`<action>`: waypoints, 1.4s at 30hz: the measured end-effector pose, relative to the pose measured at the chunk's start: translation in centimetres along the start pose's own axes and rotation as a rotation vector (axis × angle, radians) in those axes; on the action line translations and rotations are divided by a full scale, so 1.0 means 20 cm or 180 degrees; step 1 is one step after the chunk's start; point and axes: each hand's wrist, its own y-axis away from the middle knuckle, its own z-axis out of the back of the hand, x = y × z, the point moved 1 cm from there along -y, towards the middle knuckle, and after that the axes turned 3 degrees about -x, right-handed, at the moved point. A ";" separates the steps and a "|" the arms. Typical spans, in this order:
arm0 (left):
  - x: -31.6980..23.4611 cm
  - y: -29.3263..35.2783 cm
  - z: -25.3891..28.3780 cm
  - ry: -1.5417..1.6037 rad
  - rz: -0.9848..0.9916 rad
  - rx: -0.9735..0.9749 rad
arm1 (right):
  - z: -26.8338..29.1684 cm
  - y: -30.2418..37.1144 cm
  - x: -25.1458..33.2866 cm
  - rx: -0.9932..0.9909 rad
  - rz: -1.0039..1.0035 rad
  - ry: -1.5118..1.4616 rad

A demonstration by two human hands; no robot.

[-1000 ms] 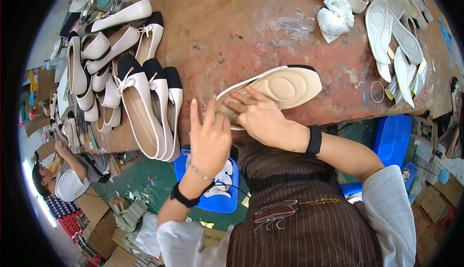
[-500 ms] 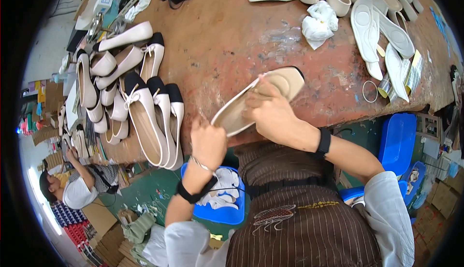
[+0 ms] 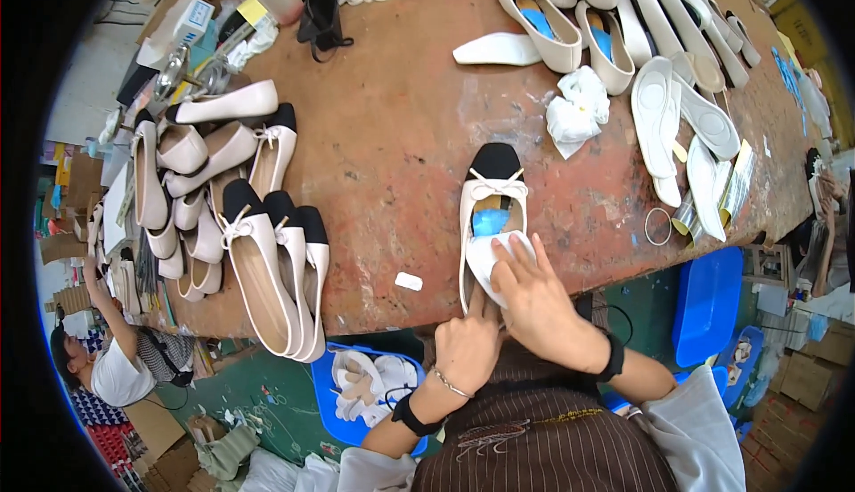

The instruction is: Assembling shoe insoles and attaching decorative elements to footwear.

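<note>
At the table's near edge stands a cream ballet flat (image 3: 496,187) with a black toe and a thin bow, its toe pointing away from me. Blue material (image 3: 489,222) shows inside its opening. Over the rear of the shoe lies a white insole (image 3: 483,259), pale side up. My right hand (image 3: 533,300) grips it with the fingers on top. My left hand (image 3: 468,347) is closed around the shoe's heel; part of its grip is hidden. A small white rounded piece (image 3: 409,281) lies left of the shoe.
Matching flats (image 3: 267,274) are piled at the left. More shoes (image 3: 543,24), a crumpled white bag (image 3: 577,111) and loose insoles (image 3: 655,127) occupy the far right. Below the edge are blue bins (image 3: 710,305). Another person (image 3: 120,363) works at the far left.
A beige insole face showed upward under my hands before; now the pale side is up over the shoe, whose bow and toe show. The small white piece has come into sight. The whole view has shifted.
</note>
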 end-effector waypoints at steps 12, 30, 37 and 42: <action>0.02 0.00 -0.06 -0.0372 -0.0092 0.0149 | -0.13 -0.30 -0.05 0.0405 -0.0534 0.0729; 0.06 -0.03 -0.09 -0.0317 -0.0287 -0.0045 | -0.06 -0.08 0.06 0.0577 -0.0634 0.0426; 0.03 -0.04 -0.08 -0.0400 -0.0162 -0.0195 | -0.14 -0.32 -0.05 0.0135 -0.0875 0.0740; 0.03 -0.04 -0.07 -0.0412 -0.0229 -0.0005 | -0.20 -0.37 -0.10 -0.0320 -0.1006 0.1307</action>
